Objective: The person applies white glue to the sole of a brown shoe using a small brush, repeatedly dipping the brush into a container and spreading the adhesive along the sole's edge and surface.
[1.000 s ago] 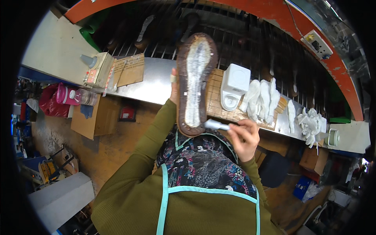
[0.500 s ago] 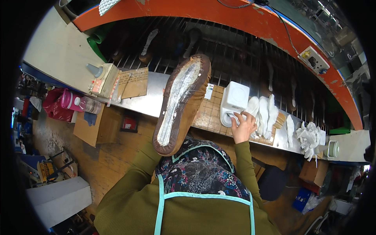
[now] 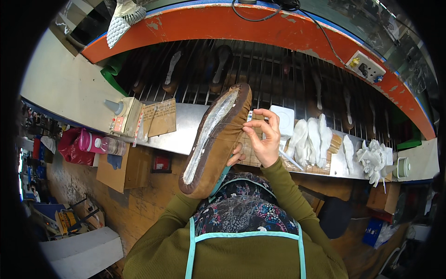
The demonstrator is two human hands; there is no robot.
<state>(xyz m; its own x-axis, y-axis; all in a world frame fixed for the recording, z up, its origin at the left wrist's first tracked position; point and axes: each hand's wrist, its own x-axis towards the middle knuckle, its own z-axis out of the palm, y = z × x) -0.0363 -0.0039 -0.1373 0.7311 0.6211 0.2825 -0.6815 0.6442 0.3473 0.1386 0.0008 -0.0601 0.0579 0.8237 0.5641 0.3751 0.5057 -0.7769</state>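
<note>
A brown shoe upper [image 3: 224,149], stretched over a last, is held sole side up in front of me. Its dark folded rim surrounds a pale, whitish strip along the bottom. My left hand [image 3: 236,156] grips it from beneath; only some fingertips show at its right side. Thumb and forefinger of my right hand [image 3: 265,139] are pinched together at the right edge of the upper. A thin strand [image 3: 228,123] runs from that pinch across the dark rim. Behind the right hand is a white container [image 3: 282,120], partly covered by it.
Folded white pieces [image 3: 312,142] and a crumpled white bundle [image 3: 372,160] lie along the metal bench [image 3: 186,116]. Beyond it, more shoes on lasts [image 3: 172,69] sit on a rack of rods under an orange arch [image 3: 195,25]. A cardboard piece [image 3: 159,118] lies left.
My right hand has left the white container and moved left to the edge of the shoe upper, where it now pinches. The shoe sits slightly lower, and left fingertips have come into view.
</note>
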